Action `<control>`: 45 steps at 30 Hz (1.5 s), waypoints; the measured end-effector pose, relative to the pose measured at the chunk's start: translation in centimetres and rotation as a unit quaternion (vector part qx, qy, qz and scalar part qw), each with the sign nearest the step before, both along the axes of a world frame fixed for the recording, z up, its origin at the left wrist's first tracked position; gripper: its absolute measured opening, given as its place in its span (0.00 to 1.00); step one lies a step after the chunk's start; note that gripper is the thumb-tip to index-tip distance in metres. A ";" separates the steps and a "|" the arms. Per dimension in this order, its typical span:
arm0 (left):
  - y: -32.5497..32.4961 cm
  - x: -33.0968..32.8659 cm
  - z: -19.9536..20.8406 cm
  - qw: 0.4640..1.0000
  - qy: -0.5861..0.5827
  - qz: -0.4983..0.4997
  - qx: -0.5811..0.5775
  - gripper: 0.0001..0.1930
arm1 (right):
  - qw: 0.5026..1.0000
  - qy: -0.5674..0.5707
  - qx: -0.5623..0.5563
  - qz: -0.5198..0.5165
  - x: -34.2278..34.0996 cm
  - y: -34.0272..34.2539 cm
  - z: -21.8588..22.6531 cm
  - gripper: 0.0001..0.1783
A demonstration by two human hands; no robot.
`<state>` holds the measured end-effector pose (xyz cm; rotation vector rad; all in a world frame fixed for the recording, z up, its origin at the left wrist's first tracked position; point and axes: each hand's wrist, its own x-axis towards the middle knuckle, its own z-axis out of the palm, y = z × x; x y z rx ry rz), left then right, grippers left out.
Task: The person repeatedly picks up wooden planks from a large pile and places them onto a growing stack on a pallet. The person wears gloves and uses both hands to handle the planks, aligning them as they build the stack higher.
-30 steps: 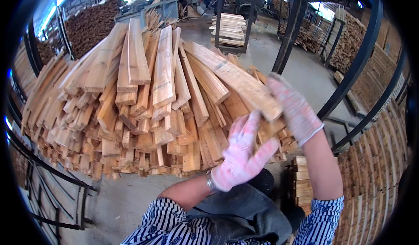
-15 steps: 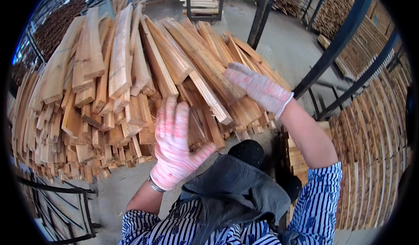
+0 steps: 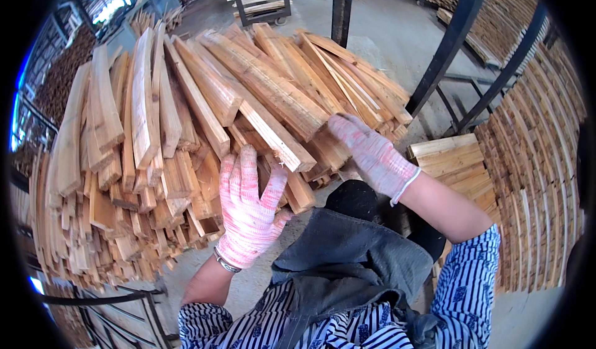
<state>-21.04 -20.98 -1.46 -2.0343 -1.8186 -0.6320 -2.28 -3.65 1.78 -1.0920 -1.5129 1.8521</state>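
Observation:
Both my hands wear white-and-pink knitted gloves at the near side of a big pile of wooden planks point(image 3: 146, 94). My left hand point(image 3: 249, 215) is open, fingers spread, its fingertips at the plank ends. Close above it, a narrow plank point(image 3: 276, 138) juts out toward me. At the near end of a wide plank point(image 3: 267, 82) is my right hand point(image 3: 372, 153), its fingers together and bent over the corner. The right thumb is out of sight. Other planks point(image 3: 354, 79) fan out beyond that hand.
Stacked boards point(image 3: 528, 181) rise in rows on the right, with a lower board stack point(image 3: 453, 163) beside me. Dark metal posts point(image 3: 453, 45) stand behind the pile's right side. A metal rack point(image 3: 124, 318) sits at lower left, and a wheeled cart of boards point(image 3: 261, 1) stands farther back.
My right hand has drawn back along the wide plank to its near end, and its fingers have bent. My left hand's fingers have spread wider. The view has shifted.

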 end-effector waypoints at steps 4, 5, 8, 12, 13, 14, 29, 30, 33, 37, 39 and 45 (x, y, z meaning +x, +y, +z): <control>1.0 1.0 0.1 0.999 -0.042 0.015 -0.009 0.46 | 0.986 0.109 -0.110 0.059 -0.2 -0.5 2.9 0.35; 1.4 1.5 0.5 0.999 -0.046 0.022 0.000 0.43 | 0.979 0.137 -0.133 0.074 -0.4 0.0 3.4 0.34; 4.3 2.8 1.8 0.994 -0.079 0.010 0.068 0.41 | 0.974 0.146 -0.085 0.154 0.1 3.6 4.7 0.34; 10.5 5.9 3.6 0.991 -0.120 -0.027 0.061 0.40 | 0.988 0.077 -0.057 0.122 2.2 8.7 5.4 0.33; 10.7 5.6 3.1 0.990 -0.120 -0.032 0.065 0.40 | 0.989 0.092 -0.047 0.109 1.9 8.6 4.6 0.32; 10.8 5.8 3.0 0.989 -0.123 -0.048 0.074 0.40 | 0.990 0.105 -0.030 0.087 2.1 9.1 3.7 0.32; 8.8 5.8 -5.4 0.505 -0.848 -0.073 0.139 0.38 | 0.947 -0.026 0.171 0.272 -4.2 11.9 5.3 0.56; 7.8 5.1 -5.7 0.544 -0.828 -0.068 0.117 0.35 | 0.947 -0.022 0.143 0.288 -4.7 10.4 5.6 0.63; 6.6 6.2 -0.9 0.390 -0.915 -0.049 0.092 0.27 | 0.897 -0.145 0.318 0.271 -5.2 8.1 6.1 0.72; 4.7 4.9 -1.0 0.404 -0.913 -0.023 0.060 0.23 | 0.880 -0.228 0.301 0.288 -4.7 5.8 8.1 0.71; 5.0 5.1 -0.2 0.347 -0.934 -0.023 0.076 0.23 | 0.896 -0.227 0.296 0.241 -5.7 6.4 7.6 0.72; 6.4 5.9 -1.3 0.368 -0.929 -0.027 0.025 0.25 | 0.930 -0.154 0.266 0.204 -4.3 8.3 3.6 0.67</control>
